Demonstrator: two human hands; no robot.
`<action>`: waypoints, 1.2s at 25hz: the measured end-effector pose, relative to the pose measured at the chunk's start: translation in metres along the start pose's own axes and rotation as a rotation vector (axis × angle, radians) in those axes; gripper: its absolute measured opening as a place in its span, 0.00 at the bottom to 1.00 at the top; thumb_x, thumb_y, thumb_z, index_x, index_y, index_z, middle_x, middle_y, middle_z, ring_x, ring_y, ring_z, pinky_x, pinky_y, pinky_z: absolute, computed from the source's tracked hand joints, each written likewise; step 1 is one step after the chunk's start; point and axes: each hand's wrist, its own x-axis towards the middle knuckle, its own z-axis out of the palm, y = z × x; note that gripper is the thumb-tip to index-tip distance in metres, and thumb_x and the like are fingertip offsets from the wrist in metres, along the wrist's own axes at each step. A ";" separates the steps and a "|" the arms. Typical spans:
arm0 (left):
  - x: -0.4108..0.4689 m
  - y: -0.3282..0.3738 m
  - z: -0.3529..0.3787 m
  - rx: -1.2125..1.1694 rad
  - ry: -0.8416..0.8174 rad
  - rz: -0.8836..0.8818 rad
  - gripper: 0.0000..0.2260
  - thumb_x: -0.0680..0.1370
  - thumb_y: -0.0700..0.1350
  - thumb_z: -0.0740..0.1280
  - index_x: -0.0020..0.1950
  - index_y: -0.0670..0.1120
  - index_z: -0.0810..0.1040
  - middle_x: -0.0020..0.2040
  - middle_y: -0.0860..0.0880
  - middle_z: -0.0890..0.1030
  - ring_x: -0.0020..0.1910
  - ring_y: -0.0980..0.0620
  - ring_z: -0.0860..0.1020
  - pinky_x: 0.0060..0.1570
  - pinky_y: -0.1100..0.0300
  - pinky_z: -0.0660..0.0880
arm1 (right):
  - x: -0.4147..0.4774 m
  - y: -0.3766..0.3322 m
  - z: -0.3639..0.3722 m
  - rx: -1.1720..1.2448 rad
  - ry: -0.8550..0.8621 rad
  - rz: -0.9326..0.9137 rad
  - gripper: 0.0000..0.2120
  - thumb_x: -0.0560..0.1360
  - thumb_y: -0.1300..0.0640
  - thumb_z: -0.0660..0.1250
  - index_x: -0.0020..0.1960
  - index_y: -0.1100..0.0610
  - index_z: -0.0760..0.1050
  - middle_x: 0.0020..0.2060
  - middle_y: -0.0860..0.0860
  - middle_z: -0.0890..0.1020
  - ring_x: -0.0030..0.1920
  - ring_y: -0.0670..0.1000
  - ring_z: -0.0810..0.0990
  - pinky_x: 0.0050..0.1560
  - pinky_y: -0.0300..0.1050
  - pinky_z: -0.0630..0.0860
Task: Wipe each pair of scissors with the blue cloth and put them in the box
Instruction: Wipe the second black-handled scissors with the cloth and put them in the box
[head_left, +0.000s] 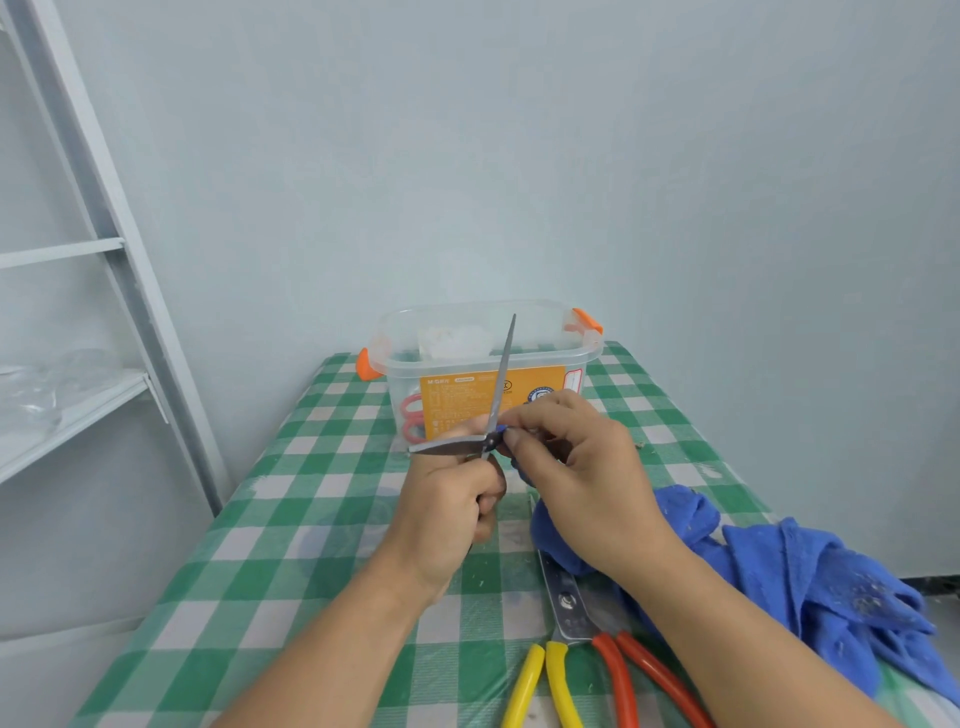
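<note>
1. Since we're going nearest first: at the table's front edge lie a yellow-handled pair (558, 686) and an orange-handled pair (621, 675). Both have glossy rubbery grips and sit just beside each other. Flat steel blades with a bolted pivot run away from them and under the blue cloth (810, 577). I can't tell which blades go with which grips.
2. The blue cloth is a fuzzy, linty terry rag, crumpled in a heap on the right. One bunched lump sits right under the right wrist.
3. The table (260, 545) has a green and white check cover, slick looking, with some crumbs and smudges.
4. The left hand (447, 519) is fisted around the lower handle of the steel scissors (500, 384), held up off the table.
5. The right hand (576, 467) pinches tight at the pivot end, fingertips on something blue. I can't tell whether that's handle or cloth.
6. The blades are splayed wide above the hands. One thin grey blade points up and away in front of the box, and the other pokes out to the left.
7. The box (587, 358) is a clear plastic tub with orange clips and an orange label, standing just behind the hands. Red-handled scissors (413, 415) show through its wall, plus something white and crinkly.
8. Farthest back is a plain pale wall, and a white metal shelf (67, 400) stands at the left.
</note>
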 end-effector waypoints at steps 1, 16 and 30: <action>0.000 0.001 0.000 0.003 0.001 0.000 0.15 0.62 0.34 0.59 0.32 0.52 0.80 0.28 0.48 0.62 0.28 0.54 0.57 0.24 0.66 0.54 | 0.000 -0.002 0.001 0.049 -0.001 0.038 0.10 0.78 0.64 0.68 0.47 0.51 0.84 0.43 0.55 0.78 0.39 0.50 0.76 0.40 0.49 0.75; 0.000 0.001 -0.005 -0.173 -0.056 -0.094 0.08 0.67 0.40 0.62 0.27 0.41 0.69 0.28 0.46 0.65 0.23 0.53 0.56 0.22 0.65 0.53 | 0.003 -0.014 -0.014 0.573 0.164 0.323 0.14 0.78 0.70 0.65 0.38 0.57 0.81 0.34 0.53 0.84 0.36 0.50 0.82 0.38 0.40 0.78; 0.008 0.004 -0.008 -0.361 0.027 -0.169 0.17 0.81 0.44 0.57 0.61 0.33 0.76 0.50 0.37 0.82 0.32 0.52 0.71 0.20 0.61 0.65 | 0.005 -0.016 -0.017 0.438 0.141 0.266 0.12 0.81 0.69 0.59 0.46 0.60 0.79 0.39 0.56 0.84 0.39 0.54 0.77 0.41 0.47 0.75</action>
